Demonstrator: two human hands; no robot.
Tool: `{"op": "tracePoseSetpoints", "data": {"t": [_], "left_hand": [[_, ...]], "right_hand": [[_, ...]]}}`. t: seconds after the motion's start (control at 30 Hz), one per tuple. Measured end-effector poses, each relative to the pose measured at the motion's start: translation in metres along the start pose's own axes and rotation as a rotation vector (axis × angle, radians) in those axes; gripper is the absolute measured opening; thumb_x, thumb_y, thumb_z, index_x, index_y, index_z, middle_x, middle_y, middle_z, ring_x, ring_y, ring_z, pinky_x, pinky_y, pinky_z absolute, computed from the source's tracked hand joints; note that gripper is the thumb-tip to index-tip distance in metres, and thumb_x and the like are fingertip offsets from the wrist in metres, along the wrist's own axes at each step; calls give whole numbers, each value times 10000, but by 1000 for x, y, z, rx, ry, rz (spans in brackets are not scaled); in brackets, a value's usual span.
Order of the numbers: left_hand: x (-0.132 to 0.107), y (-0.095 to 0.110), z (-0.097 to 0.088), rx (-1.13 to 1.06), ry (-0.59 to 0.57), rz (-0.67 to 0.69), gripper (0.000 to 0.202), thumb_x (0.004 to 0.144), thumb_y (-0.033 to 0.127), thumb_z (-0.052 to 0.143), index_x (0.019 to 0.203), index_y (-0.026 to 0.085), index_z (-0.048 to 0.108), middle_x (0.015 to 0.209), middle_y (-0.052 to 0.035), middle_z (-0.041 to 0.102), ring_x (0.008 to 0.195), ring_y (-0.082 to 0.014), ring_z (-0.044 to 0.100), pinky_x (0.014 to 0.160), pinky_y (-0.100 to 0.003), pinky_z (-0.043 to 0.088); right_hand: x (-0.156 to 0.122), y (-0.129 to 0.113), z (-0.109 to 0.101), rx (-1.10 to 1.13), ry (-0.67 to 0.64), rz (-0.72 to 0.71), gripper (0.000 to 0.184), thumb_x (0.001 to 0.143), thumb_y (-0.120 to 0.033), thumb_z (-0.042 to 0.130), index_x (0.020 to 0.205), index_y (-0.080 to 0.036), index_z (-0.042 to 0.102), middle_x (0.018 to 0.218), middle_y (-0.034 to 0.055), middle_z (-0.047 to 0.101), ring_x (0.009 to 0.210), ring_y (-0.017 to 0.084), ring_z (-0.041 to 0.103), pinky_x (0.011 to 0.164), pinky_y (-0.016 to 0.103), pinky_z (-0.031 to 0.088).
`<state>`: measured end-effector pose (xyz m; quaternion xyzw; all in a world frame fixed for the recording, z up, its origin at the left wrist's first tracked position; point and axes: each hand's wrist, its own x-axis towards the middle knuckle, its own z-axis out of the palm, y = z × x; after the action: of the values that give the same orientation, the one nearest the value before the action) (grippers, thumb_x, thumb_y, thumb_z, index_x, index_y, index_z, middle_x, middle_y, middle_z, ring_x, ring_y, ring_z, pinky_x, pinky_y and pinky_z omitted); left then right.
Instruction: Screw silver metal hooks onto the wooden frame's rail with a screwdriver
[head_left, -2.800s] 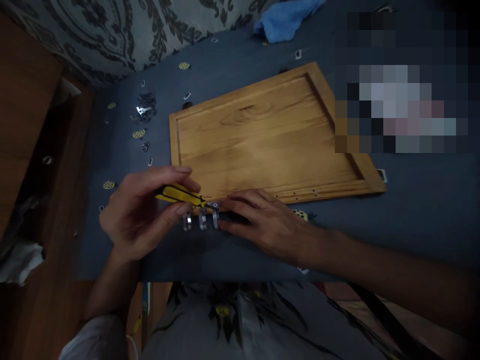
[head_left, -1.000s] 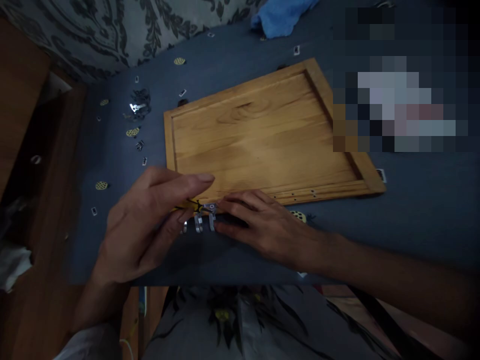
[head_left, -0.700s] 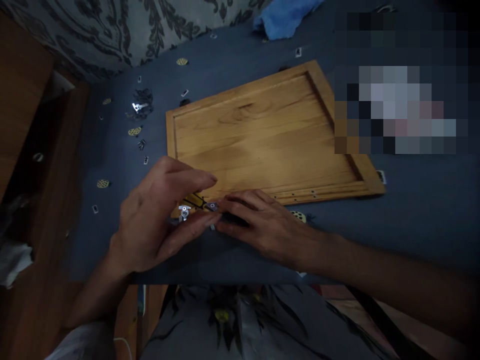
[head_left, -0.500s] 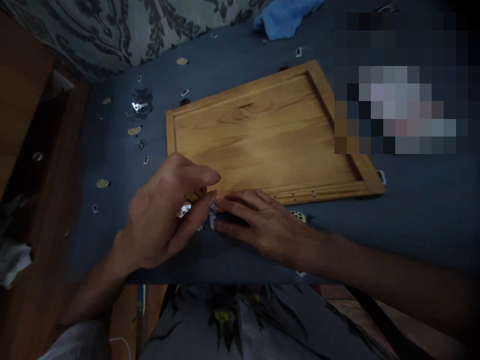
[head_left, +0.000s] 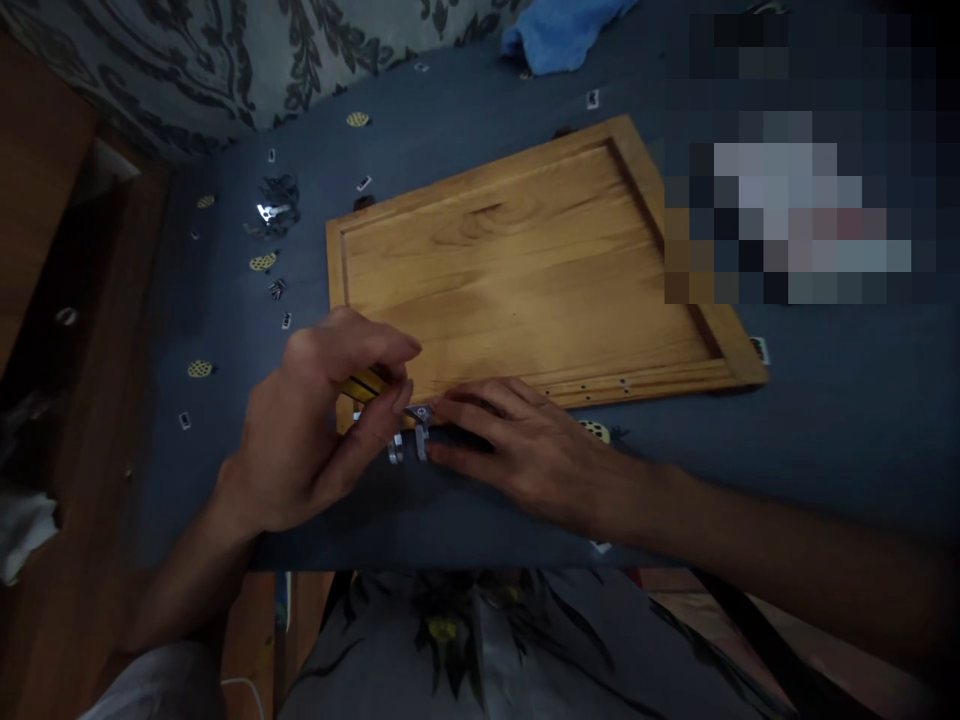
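Left hand (head_left: 315, 440) grip grasping screwdriver (head_left: 364, 383); right hand (head_left: 517, 450) flat, pinning bracket (head_left: 416, 428) at board (head_left: 525, 260) edge.

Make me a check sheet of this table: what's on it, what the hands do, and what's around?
Surface: table under blue cloth.
Job's things: wooden panel lying flat; metal hinge at its near edge; yellow screwdriver.
Clutter: metal bits and yellow discs left of the panel; blue rag far off.
Hands: left hand, fingers closed on the screwdriver; right hand flat, fingers on the hinge.
Cables: thin pale cord by the left sleeve.
Surroundings: patterned wall; brown wood at left.
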<state>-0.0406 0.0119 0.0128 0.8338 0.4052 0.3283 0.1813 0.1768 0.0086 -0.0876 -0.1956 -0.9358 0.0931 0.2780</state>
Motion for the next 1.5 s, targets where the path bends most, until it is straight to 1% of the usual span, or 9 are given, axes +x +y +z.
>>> {"op": "tracePoseSetpoints", "data": {"t": [0.17, 0.37, 0.5, 0.6, 0.8, 0.93, 1.03, 1.2, 1.5], "left_hand": [[-6, 2, 11, 18, 200, 5, 611, 856, 35, 676, 1324, 383, 496, 899, 64, 641, 802, -113, 675, 723, -283, 599], [-16, 0, 9, 71, 233, -110, 519, 847, 119, 738, 1270, 362, 560, 971, 27, 636, 857, -163, 695, 747, -361, 613], [-20, -9, -1, 176, 181, -43, 552, 806, 237, 813, 1290, 307, 557, 1018, -2, 617, 839, -176, 678, 681, -356, 578], [-21, -11, -7, 159, 101, -42, 536, 839, 276, 780, 1315, 300, 535, 1092, -21, 637, 896, -200, 687, 742, -394, 586], [-18, -10, -16, 86, -24, -9, 596, 852, 173, 736, 1370, 360, 509, 1066, -3, 660, 878, -171, 687, 816, -369, 616], [-17, -10, -17, 64, -25, 20, 623, 815, 129, 755, 1371, 295, 529, 1046, -24, 677, 864, -177, 693, 804, -351, 610], [-18, -9, -14, 111, 1, 3, 583, 787, 199, 814, 1315, 261, 575, 1012, -16, 698, 853, -181, 706, 789, -344, 600], [-20, -9, -9, 125, 57, -12, 569, 800, 195, 816, 1304, 244, 557, 1064, -13, 674, 889, -157, 699, 823, -326, 585], [-20, -10, -12, 132, 28, -25, 458, 835, 234, 779, 1247, 235, 579, 1041, -26, 692, 859, -182, 698, 806, -370, 614]], "right_hand": [[0, 0, -1, 10, -7, -3, 219, 1027, -202, 528, 1150, -204, 709, 1280, 88, 658, 1226, 264, 509, 960, 446, 505], [0, 1, -2, 5, -21, -12, 239, 1028, -184, 504, 1163, -182, 701, 1276, 103, 652, 1201, 277, 507, 947, 448, 510], [0, 1, -3, -5, -28, -8, 251, 1038, -188, 484, 1167, -193, 699, 1281, 98, 649, 1210, 266, 508, 957, 445, 507], [0, 1, -4, -13, -29, -14, 243, 1033, -193, 500, 1167, -198, 701, 1298, 101, 642, 1220, 264, 508, 959, 441, 509], [1, -1, -5, -1, -22, -14, 234, 1002, -158, 541, 1173, -179, 700, 1292, 111, 647, 1214, 288, 513, 969, 448, 511], [1, -1, -5, -5, -34, -13, 246, 1028, -190, 501, 1169, -179, 702, 1289, 104, 653, 1208, 277, 524, 975, 446, 520], [1, -1, -4, -10, -25, -3, 246, 1027, -192, 507, 1169, -194, 708, 1289, 95, 656, 1198, 271, 530, 961, 436, 526], [0, 0, -4, -24, -31, -24, 248, 1022, -186, 509, 1175, -184, 704, 1292, 109, 652, 1182, 282, 527, 942, 452, 529], [2, 0, -8, -64, -49, -36, 298, 1036, -145, 437, 1216, -148, 675, 1289, 127, 652, 1191, 281, 521, 946, 448, 525]]}}
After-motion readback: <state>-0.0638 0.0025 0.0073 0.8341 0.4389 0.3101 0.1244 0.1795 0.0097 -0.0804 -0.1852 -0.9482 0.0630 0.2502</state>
